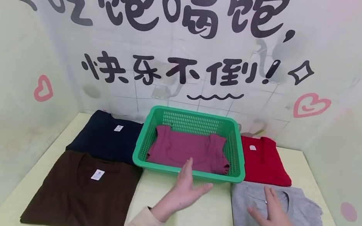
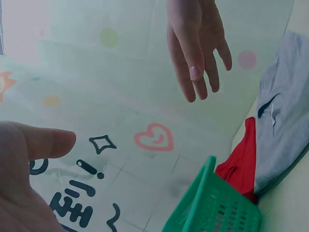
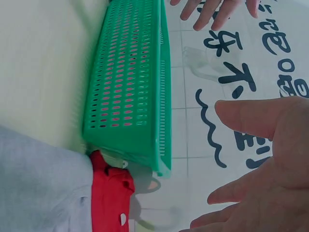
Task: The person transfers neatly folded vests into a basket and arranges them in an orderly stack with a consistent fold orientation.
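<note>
In the head view a green plastic basket stands at the back middle, with a folded mauve garment lying in it. My left hand is raised before the basket's front rim, fingers straight and thumb spread, holding nothing. To its right my right hand hovers over a folded grey T-shirt, fingers extended and nothing in them. The right wrist view shows the right hand with thumb and fingers apart, beyond the basket's perforated side. Both palms face inward.
Behind the brown T-shirt at front left lies a navy one. A red T-shirt lies right of the basket, behind the grey one. Printed wall sheeting encloses the pale table at the back and sides.
</note>
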### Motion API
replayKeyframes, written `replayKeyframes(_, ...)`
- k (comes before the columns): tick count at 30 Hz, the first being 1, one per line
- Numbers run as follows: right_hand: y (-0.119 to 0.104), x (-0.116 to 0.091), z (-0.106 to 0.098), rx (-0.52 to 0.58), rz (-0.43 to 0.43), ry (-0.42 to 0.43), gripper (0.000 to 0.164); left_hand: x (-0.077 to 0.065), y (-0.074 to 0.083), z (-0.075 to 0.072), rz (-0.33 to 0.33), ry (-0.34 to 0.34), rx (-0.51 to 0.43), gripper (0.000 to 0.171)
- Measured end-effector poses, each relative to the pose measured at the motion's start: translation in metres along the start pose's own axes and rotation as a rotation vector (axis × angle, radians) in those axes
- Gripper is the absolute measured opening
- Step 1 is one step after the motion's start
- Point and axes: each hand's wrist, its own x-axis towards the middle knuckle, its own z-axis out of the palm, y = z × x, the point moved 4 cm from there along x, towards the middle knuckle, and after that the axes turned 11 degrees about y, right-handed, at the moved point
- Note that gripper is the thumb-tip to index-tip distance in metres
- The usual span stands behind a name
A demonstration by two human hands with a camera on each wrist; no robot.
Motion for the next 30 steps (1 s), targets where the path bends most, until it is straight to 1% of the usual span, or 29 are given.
replayKeyframes(2, 0.006, -0.007, 0.002, 0.0, 0.016, 0.0, 0.084, -0.007, -0.003, 0.008, -0.014, -0.031, -0.013, 0.088)
replayKeyframes(5, 0.016, -0.018, 0.003, -0.006, 0.03, 0.016, 0.086, -0.015, -0.008, 0.02, -0.037, -0.059, -0.027, 0.091)
replayKeyframes(10, 0.031, -0.035, 0.004, -0.019, 0.085, 0.022, 0.089, -0.028, -0.017, 0.043, -0.076, -0.067, -0.048, 0.095)
replayKeyframes(13, 0.04, -0.04, 0.003, 0.019, 0.11, 0.033, 0.091, -0.033, -0.021, 0.057, -0.106, -0.074, -0.059, 0.096)
replayKeyframes(15, 0.046, -0.042, 0.002, 0.023, 0.104, 0.051, 0.091, -0.036, -0.024, 0.066, -0.137, -0.082, -0.067, 0.096)
replayKeyframes(18, 0.058, -0.044, -0.001, 0.027, 0.108, 0.078, 0.091, -0.038, -0.028, 0.08, -0.179, -0.094, -0.081, 0.094)
replayKeyframes(22, 0.074, -0.046, -0.006, 0.016, 0.108, 0.115, 0.091, -0.037, -0.029, 0.096, -0.207, -0.085, -0.093, 0.09)
replayKeyframes(24, 0.083, -0.045, -0.009, 0.009, 0.107, 0.136, 0.091, -0.036, -0.028, 0.103, -0.219, -0.071, -0.101, 0.089)
replayKeyframes(27, 0.097, -0.044, -0.017, -0.033, 0.115, 0.161, 0.09, -0.034, -0.027, 0.112, -0.24, -0.039, -0.113, 0.089)
replayKeyframes(29, 0.107, -0.042, -0.023, -0.051, 0.136, 0.18, 0.09, -0.032, -0.026, 0.118, -0.256, -0.021, -0.128, 0.09)
replayKeyframes(30, 0.112, -0.041, -0.026, -0.062, 0.151, 0.174, 0.091, -0.031, -0.026, 0.121, -0.264, -0.011, -0.134, 0.091)
